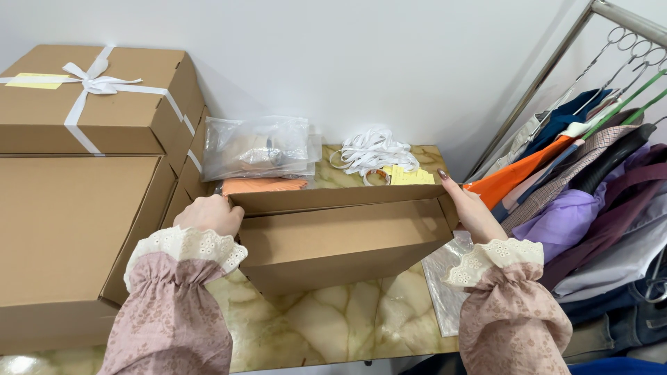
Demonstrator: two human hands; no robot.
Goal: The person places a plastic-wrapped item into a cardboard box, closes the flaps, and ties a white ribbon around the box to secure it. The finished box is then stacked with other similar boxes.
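Cardboard box (pixel 340 239) sits in the middle of the head view, on the green marbled table (pixel 333 326), tipped a little toward the camera, its lid flap half folded along the top. The left hand (pixel 208 214) is curled over the box's left top corner, fingers closed on the flap edge. The right hand (pixel 469 208) is pressed flat against the right end, fingers together and stretched up past the rim, bracing rather than gripping.

The box looks formed: walls are up and the front panel is flat. By my reading the closing is underway but unfinished, since the top flap is not yet seated and no ribbon is on it. For comparison, a closed box with a white ribbon bow (pixel 97 97) stands at the back left on a bigger plain carton (pixel 69 236).

Behind the box lie a clear plastic bag (pixel 257 147), an orange folded item (pixel 264 185), a heap of white ribbon (pixel 372 151) and yellow tags (pixel 410 176). A clothes rack (pixel 590 160) hangs at the right.
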